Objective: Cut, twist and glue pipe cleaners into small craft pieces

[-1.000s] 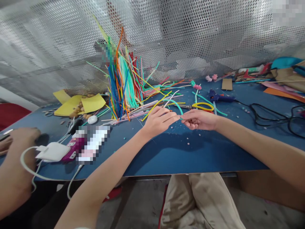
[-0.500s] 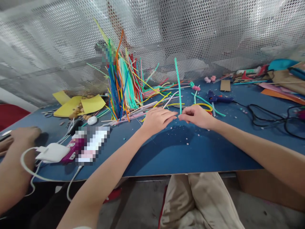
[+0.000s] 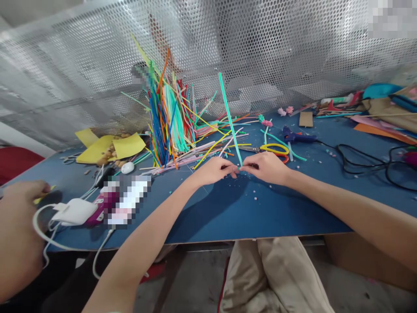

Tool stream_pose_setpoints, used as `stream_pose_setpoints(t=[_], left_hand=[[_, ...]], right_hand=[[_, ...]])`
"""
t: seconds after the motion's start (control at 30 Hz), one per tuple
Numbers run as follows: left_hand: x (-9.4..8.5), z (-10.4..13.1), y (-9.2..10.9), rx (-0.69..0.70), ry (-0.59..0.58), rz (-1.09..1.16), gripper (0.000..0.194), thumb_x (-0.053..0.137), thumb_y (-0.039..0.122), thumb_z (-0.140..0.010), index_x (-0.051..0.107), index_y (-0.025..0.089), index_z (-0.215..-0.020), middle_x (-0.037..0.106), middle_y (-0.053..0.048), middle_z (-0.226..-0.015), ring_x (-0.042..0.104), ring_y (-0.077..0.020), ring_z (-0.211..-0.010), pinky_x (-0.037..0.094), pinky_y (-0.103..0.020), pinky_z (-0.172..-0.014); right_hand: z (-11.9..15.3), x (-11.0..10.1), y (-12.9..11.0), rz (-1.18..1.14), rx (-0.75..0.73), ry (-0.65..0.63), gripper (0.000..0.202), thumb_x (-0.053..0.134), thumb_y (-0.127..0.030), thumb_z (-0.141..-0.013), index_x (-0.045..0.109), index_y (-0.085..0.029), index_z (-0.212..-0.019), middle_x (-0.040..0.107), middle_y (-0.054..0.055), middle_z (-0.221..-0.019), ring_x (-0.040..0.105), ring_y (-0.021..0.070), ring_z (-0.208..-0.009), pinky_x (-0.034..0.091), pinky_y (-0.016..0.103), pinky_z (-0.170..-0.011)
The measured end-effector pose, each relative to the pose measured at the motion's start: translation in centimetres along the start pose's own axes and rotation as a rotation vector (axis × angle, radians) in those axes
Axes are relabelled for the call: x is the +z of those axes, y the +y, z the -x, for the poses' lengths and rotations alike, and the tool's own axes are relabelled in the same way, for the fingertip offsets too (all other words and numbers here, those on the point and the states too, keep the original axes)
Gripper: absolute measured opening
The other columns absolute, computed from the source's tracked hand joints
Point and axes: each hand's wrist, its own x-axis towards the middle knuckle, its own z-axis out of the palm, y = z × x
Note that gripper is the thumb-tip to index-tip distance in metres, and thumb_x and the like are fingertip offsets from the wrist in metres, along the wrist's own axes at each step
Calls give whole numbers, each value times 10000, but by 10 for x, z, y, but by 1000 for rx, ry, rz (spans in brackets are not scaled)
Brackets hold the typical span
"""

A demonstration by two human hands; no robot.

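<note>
So the right hand (image 3: 269, 167)'s fingers pinch a teal pipe cleaner (image 3: 229, 116) by its bottom end, leaning left above the blue tabletop (image 3: 208, 224). Left hand (image 3: 213, 170)'s fingers are right there too, can't tell if they're gripping. Yellow-handled scissors (image 3: 274, 149) just behind, then a colourful pipe-cleaner bundle (image 3: 176, 119).

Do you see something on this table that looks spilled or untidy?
Yes, a little. Small pale bits lie scattered on the blue table near the right hand, like litter. Loose pipe cleaners lie jumbled beside the upright bundle. Nothing looks clearly damaged.
</note>
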Motion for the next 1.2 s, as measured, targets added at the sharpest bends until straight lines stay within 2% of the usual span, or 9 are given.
stream_pose_setpoints(t=[0.23, 0.33, 0.43, 0.53, 0.63, 0.77, 0.9, 1.07, 1.2], left_hand=[[6, 1, 3, -4, 115, -18, 345, 558, 478, -962, 778, 216, -1002, 776, -7, -852, 647, -116, -617, 477, -226, -584], [10, 0, 3, 83, 203, -156, 278, 564, 406, -975, 779, 233, -935, 768, 15, -813, 656, -119, -643, 467, -242, -618], [13, -2, 2, 199, 350, -340, 249, 571, 368, -985, 772, 246, -902, 768, 16, -827, 669, -145, -744, 465, -271, -676], [16, -3, 0, 336, 500, -515, 235, 565, 351, -999, 766, 237, -953, 776, -4, -889, 655, -165, -826, 469, -297, -747], [17, -2, -1, 459, 580, -647, 250, 536, 349, -1018, 756, 231, -1015, 778, -17, -905, 632, -164, -832, 469, -308, -795], [15, 3, -1, 575, 652, -795, 222, 550, 349, -1013, 751, 264, -1048, 784, -3, -920, 620, -169, -866, 454, -320, -807], [14, 9, 0, 665, 683, -886, 175, 592, 331, -992, 750, 305, -1064, 789, 36, -991, 622, -152, -864, 441, -324, -799], [14, 13, -6, 698, 701, -941, 207, 609, 324, -984, 725, 366, -1150, 785, 49, -1040, 622, -151, -860, 426, -337, -781], [14, 13, -11, 744, 710, -946, 246, 612, 319, -986, 705, 375, -1206, 781, 31, -1058, 620, -162, -874, 422, -345, -791]], right_hand=[[-1, 0, 0, -210, 139, -54, 243, 583, -364, -932, 763, -221, -852, 739, 0, -734, 623, 132, -639, 419, 272, -651], [-1, 1, 3, -268, 164, -58, 271, 593, -361, -917, 754, -203, -768, 727, 19, -697, 599, 135, -604, 419, 284, -626], [-2, 0, 5, -375, 216, -46, 338, 603, -400, -911, 742, -189, -686, 679, 22, -617, 510, 112, -523, 376, 282, -553], [-4, -3, 4, -546, 285, -40, 324, 639, -389, -877, 734, -175, -652, 636, 17, -570, 447, 93, -487, 344, 266, -502], [-6, -4, 4, -798, 402, -48, 249, 683, -368, -836, 738, -166, -700, 658, 26, -618, 437, 79, -492, 319, 239, -464], [-6, -5, 10, -1081, 549, -191, 256, 744, -394, -793, 743, -138, -783, 649, 30, -624, 421, 63, -479, 229, 208, -410], [-3, -8, 16, -1186, 554, -361, 274, 772, -388, -776, 714, -120, -761, 613, 14, -579, 439, 57, -467, 247, 191, -408], [-2, -10, 13, -1318, 570, -463, 243, 726, -351, -785, 644, -133, -715, 550, -7, -567, 433, 61, -461, 235, 176, -381], [-2, -13, 7, -1451, 560, -610, 195, 657, -321, -802, 576, -156, -739, 435, -56, -566, 299, 36, -412, 173, 167, -363]])
